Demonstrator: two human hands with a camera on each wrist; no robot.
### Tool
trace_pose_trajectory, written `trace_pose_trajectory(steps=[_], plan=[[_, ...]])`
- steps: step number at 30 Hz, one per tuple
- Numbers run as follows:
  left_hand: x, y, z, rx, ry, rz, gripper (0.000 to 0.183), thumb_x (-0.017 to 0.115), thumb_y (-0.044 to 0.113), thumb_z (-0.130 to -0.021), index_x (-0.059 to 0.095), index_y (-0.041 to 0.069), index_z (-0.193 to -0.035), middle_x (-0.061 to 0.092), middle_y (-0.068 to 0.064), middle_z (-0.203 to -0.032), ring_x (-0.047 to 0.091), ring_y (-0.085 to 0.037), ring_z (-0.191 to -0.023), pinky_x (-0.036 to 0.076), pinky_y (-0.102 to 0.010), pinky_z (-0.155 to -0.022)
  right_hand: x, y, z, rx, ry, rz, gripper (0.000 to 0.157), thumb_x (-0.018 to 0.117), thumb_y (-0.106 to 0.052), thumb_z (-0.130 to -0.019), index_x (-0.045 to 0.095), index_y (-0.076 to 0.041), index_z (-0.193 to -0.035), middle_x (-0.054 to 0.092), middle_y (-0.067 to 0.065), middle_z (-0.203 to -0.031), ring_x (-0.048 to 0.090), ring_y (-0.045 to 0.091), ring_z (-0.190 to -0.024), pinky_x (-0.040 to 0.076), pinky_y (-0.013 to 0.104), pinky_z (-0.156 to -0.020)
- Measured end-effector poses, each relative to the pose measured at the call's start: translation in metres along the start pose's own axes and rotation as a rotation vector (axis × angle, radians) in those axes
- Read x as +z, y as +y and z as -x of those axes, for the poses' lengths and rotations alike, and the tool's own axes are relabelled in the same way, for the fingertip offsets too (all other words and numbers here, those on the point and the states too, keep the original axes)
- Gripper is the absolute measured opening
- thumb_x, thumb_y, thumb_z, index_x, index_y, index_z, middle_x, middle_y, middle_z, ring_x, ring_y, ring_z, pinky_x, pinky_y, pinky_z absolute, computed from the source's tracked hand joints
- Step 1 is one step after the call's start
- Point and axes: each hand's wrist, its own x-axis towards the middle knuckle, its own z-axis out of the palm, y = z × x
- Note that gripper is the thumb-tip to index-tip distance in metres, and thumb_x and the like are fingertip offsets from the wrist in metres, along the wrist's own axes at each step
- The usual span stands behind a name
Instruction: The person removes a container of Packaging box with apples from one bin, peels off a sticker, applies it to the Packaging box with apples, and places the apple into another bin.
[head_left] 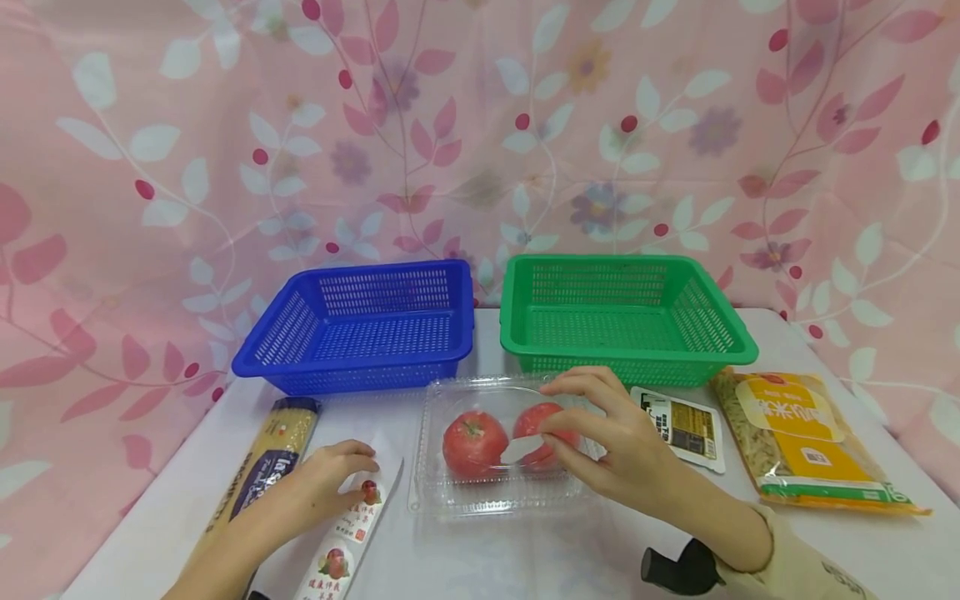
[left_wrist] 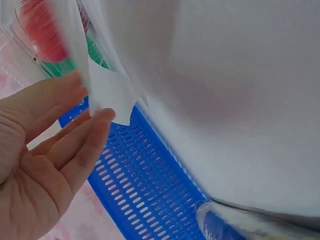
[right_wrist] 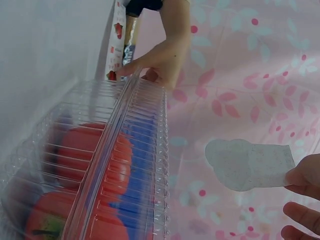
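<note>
My right hand [head_left: 630, 450] pinches a peeled label sticker [right_wrist: 250, 165] by one end between thumb and finger. Its pale back faces the right wrist camera. In the head view the sticker hangs over a clear plastic clamshell box [head_left: 450, 500], which has its lid down over two red tomatoes [head_left: 474, 443]. Left of the box, my left hand [head_left: 318, 487] holds a white strip of stickers [head_left: 348, 533] printed with red fruit and lettering. The strip's upper end [left_wrist: 112, 92] rises past the fingers in the left wrist view.
Behind the box stand a blue basket [head_left: 352, 367] and a green basket [head_left: 630, 367]. A spaghetti pack [head_left: 281, 437] lies at the left, partly behind my left arm. To the right are a small white packet [head_left: 686, 429] and a yellow bag [head_left: 810, 442].
</note>
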Motion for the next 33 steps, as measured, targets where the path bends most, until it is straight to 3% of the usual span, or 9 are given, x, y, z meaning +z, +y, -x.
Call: trace_pose_trajectory(steps=[6,13,19,25,29,31,33], plan=[[0.006,0.000,0.000,-0.068,-0.151,0.074,0.025,0.075,0.005,-0.070,0.068,0.003,-0.094,0.060,-0.014,-0.103,0.058,-0.034,-0.097,0.048,-0.045,-0.082,0.000,0.001,0.000,0.007,-0.003,0.000,0.018,0.056,-0.026,-0.091,0.066,-0.013,-0.083,0.059,0.009,-0.105,0.049,0.030,-0.101,0.037,0.025,-0.094],[0.005,0.003,0.000,-0.208,-0.296,0.134,0.023,0.072,0.014,-0.076,0.068,0.007,-0.098,0.063,-0.007,-0.099,0.058,-0.030,-0.098,0.046,-0.048,-0.084,0.000,0.003,0.000,0.008,-0.008,0.005,0.019,0.056,-0.026,-0.091,0.067,-0.013,-0.082,0.059,0.008,-0.106,0.049,0.031,-0.100,0.036,0.026,-0.094],[-0.004,0.004,0.003,-0.210,-0.366,0.173,0.029,0.071,0.021,-0.078,0.067,0.006,-0.103,0.063,-0.006,-0.099,0.057,-0.028,-0.098,0.045,-0.048,-0.085,0.001,0.005,0.001,-0.001,-0.004,0.007,0.019,0.056,-0.025,-0.091,0.067,-0.013,-0.082,0.060,0.009,-0.106,0.049,0.029,-0.101,0.036,0.027,-0.094],[-0.028,0.007,0.005,-0.187,-0.466,0.308,0.041,0.064,0.036,-0.084,0.063,0.006,-0.113,0.061,-0.008,-0.110,0.053,-0.032,-0.107,0.044,-0.051,-0.086,0.002,0.006,0.000,0.009,-0.009,0.014,0.019,0.056,-0.026,-0.091,0.067,-0.013,-0.082,0.060,0.009,-0.105,0.049,0.030,-0.101,0.037,0.027,-0.094],[-0.048,0.014,0.001,-0.093,-0.461,0.365,0.044,0.058,0.041,-0.088,0.060,0.010,-0.118,0.060,-0.003,-0.115,0.058,-0.019,-0.101,0.050,-0.036,-0.079,0.002,0.007,0.000,0.014,-0.017,0.017,0.019,0.057,-0.026,-0.091,0.067,-0.013,-0.082,0.059,0.009,-0.105,0.049,0.031,-0.101,0.037,0.027,-0.093],[-0.058,0.019,-0.003,-0.025,-0.398,0.355,0.042,0.055,0.042,-0.089,0.060,0.011,-0.118,0.061,0.000,-0.112,0.058,-0.011,-0.093,0.050,-0.028,-0.072,0.002,0.007,-0.001,0.013,-0.015,0.020,0.018,0.057,-0.026,-0.090,0.067,-0.013,-0.082,0.059,0.009,-0.105,0.049,0.031,-0.101,0.037,0.028,-0.093],[-0.068,0.024,-0.007,0.030,-0.288,0.331,0.039,0.054,0.041,-0.090,0.061,0.013,-0.117,0.062,0.004,-0.108,0.057,-0.005,-0.089,0.050,-0.023,-0.068,0.002,0.007,-0.002,0.014,-0.014,0.021,0.019,0.057,-0.026,-0.091,0.068,-0.013,-0.082,0.059,0.009,-0.105,0.048,0.031,-0.102,0.037,0.027,-0.094]])
